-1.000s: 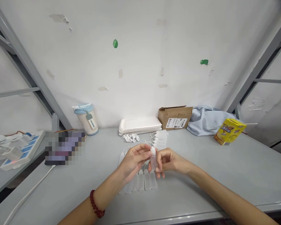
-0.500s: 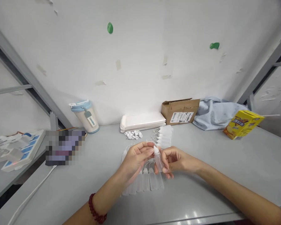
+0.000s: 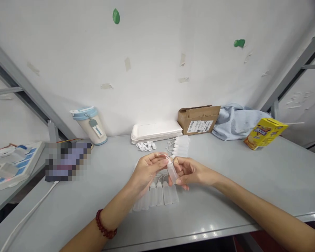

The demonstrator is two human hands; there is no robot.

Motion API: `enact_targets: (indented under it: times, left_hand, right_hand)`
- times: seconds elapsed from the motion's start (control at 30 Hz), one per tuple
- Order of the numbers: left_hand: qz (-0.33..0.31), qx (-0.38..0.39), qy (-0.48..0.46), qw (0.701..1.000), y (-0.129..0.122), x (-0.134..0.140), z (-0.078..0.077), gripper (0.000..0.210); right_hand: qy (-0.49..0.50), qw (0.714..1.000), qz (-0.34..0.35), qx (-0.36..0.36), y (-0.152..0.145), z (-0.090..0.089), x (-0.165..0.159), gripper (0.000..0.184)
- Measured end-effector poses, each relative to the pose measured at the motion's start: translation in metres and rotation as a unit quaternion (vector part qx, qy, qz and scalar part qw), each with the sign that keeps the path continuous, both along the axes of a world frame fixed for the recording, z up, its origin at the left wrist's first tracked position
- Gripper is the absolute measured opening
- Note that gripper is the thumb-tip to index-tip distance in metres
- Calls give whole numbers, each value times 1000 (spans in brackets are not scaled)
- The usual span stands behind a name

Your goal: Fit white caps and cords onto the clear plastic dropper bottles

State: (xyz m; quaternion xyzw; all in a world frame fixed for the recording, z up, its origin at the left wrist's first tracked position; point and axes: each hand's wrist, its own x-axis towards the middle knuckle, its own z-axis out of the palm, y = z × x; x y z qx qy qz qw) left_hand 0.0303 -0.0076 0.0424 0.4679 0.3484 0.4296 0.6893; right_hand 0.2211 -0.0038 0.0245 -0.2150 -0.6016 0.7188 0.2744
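Observation:
A small translucent plastic bottle [image 3: 172, 172] is held tilted between my two hands above the table. My left hand [image 3: 147, 173] is closed, thumb and fingers pinching at the bottle's white top, where a thin pale strap arcs over. With thumb and fingers, my right hand [image 3: 195, 172] grips the lower body from the right. Beneath my hands lies a row of similar bottles [image 3: 159, 194] with thin straps, partly hidden by my left hand. Farther back lies another group of bottles [image 3: 181, 145] with white tops. A small heap of white tips [image 3: 146, 145] is left of them.
On the grey table [image 3: 215, 213], a stack of white trays [image 3: 157, 130] and a cardboard box [image 3: 199, 119] stand by the wall. A yellow drink carton [image 3: 264, 134] and a blue-grey cloth [image 3: 233, 122] are right. Left are a tumbler [image 3: 90, 126], a blurred-out phone [image 3: 68, 162] and a power strip [image 3: 23, 162].
The white tip that stood out on the bottle's top is now mostly behind my left fingers, and the strap arcs over it. The whole view has shifted slightly.

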Motion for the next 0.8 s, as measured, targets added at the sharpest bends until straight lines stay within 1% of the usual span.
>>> enact_targets:
  times: [0.17,0.27,0.4,0.5,0.6,0.7,0.8]
  left_hand:
    - [-21,8,-4,1000,2,-3,-1,21]
    - [-33,15,-5,999,2,-2,2,17]
    - [-29,33,-3,999,1,0,3,14]
    - [-10,14,13,1000,2,-1,0,13]
    - [-16,-2,19,1000,5,-3,-3,12]
    - [-21,0,11,1000,8,-5,-4,14]
    - [-9,-3,-11,1000,8,-6,-3,24]
  right_hand:
    - [2,1000,-11,3,1,-2,1,37]
    - [7,1000,-18,4,1,-2,0,34]
    - [15,1000,-17,0,1,-1,0,33]
    - [2,1000,-10,-4,3,-3,2,33]
    - [-9,1000,-14,-7,4,-3,3,34]
    - [6,1000,-18,-22,3,-1,3,35]
    - [22,999,-23,-42,3,0,3,36]
